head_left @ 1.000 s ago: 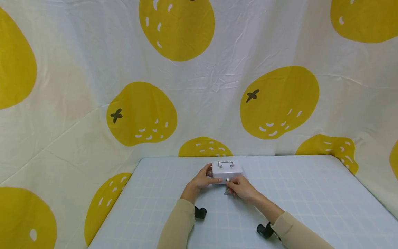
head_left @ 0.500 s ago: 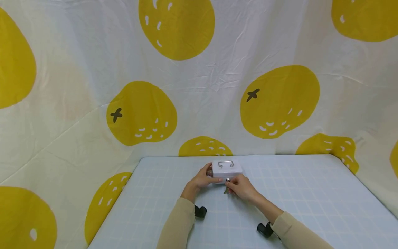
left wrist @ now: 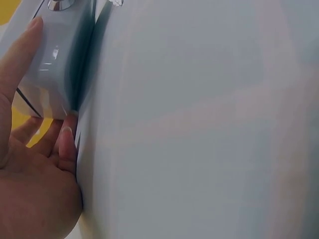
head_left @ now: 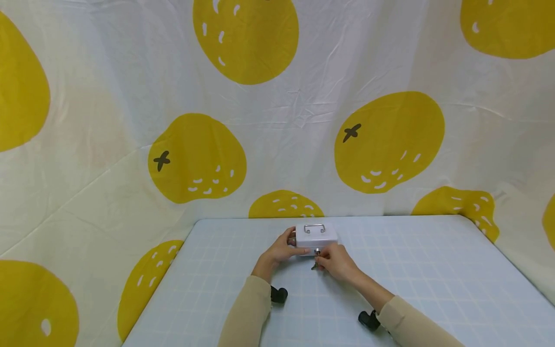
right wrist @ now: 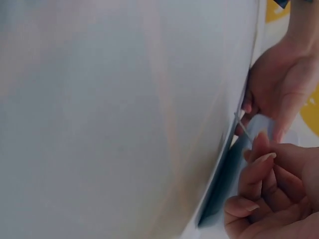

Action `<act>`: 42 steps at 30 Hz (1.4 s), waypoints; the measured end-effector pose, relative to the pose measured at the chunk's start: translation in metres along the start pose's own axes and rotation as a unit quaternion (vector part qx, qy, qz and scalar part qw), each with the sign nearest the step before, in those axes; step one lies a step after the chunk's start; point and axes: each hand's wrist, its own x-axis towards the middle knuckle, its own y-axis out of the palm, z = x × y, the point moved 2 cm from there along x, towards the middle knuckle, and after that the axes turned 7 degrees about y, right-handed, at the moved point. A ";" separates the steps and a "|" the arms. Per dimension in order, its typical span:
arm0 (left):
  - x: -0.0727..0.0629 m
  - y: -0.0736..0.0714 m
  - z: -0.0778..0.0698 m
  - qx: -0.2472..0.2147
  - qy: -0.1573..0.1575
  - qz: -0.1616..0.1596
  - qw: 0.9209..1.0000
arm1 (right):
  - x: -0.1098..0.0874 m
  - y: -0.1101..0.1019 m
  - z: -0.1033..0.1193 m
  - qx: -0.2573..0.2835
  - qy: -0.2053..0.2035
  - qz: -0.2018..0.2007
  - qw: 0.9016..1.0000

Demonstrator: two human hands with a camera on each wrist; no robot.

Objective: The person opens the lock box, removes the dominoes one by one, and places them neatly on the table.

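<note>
A small white cash box (head_left: 316,233) with a folding metal handle on its lid stands closed near the table's far edge. My left hand (head_left: 281,250) holds its left end, thumb on the front face and fingers around the side, as the left wrist view confirms beside the round silver lock (left wrist: 60,4). At the front lock, my right hand (head_left: 339,262) pinches a small key, mostly hidden by the fingers. A metal key (head_left: 314,266) hangs below the fingertips. In the right wrist view a thin metal piece (right wrist: 242,127) sticks out past the fingers.
A pale blue checked cloth covers the table (head_left: 208,289). Behind it hangs a white curtain (head_left: 282,154) with yellow fruit prints. Black wrist cameras (head_left: 368,319) sit on both forearms, by the beige sleeves.
The metal key hanging below my right fingertips has swung and risen slightly, as the right fingers shift a little at the lock. The left hand and the box stay in place.
</note>
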 end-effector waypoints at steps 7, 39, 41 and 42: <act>0.000 0.001 -0.001 -0.003 -0.002 -0.003 1.000 | -0.001 0.000 0.006 -0.051 -0.006 -0.009 0.999; -0.001 0.002 0.002 0.012 -0.004 -0.010 1.000 | -0.004 0.001 0.002 0.095 0.064 0.045 0.992; -0.001 0.002 0.002 0.014 -0.003 -0.010 1.000 | -0.004 0.000 0.003 0.117 0.074 0.054 0.989; 0.000 0.001 0.001 0.013 -0.003 -0.010 1.000 | -0.004 -0.001 0.003 0.127 0.080 0.056 0.987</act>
